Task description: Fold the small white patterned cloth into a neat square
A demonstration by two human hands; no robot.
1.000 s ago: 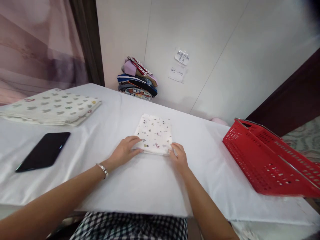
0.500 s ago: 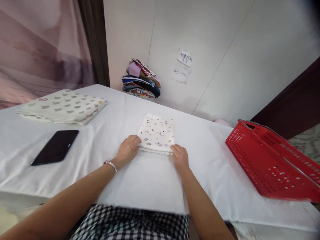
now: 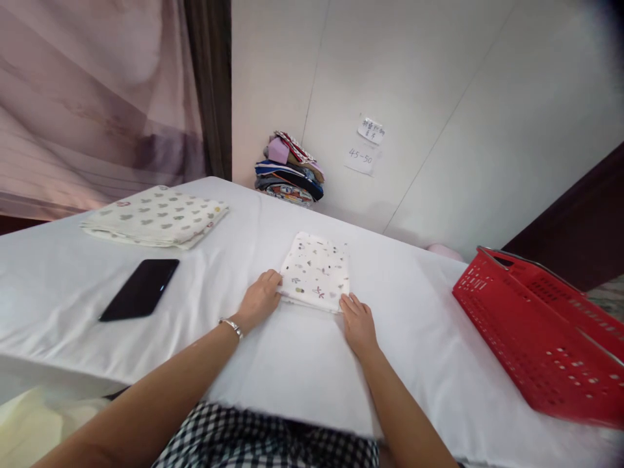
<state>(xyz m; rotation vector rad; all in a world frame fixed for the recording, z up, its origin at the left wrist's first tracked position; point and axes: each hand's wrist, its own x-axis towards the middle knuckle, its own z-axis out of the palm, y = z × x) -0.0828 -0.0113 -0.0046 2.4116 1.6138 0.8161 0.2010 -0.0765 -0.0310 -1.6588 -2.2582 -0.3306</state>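
Observation:
A small folded white cloth (image 3: 316, 266) printed with little plants and figures lies flat on the white-covered table (image 3: 287, 364). My left hand (image 3: 262, 298), a silver bracelet at its wrist, grips the cloth's near left corner. At the near right corner my right hand (image 3: 358, 322) pinches the edge, its thumb hidden from view. Layers of the fold show along the near edge between my hands. To the left lies a larger folded cream cloth (image 3: 156, 218) with grey heart-like prints.
A black phone or tablet (image 3: 140, 289) lies left of my left arm. On the right stands a red plastic basket (image 3: 536, 331). Behind the table are a stack of folded fabrics (image 3: 290, 172) and a wall with paper notes (image 3: 363, 146). A pink curtain (image 3: 97, 97) hangs at left.
My view has turned slightly left and up, so everything appears further right and lower. Both hands stay at the same corners of the small cloth, which looks much the same.

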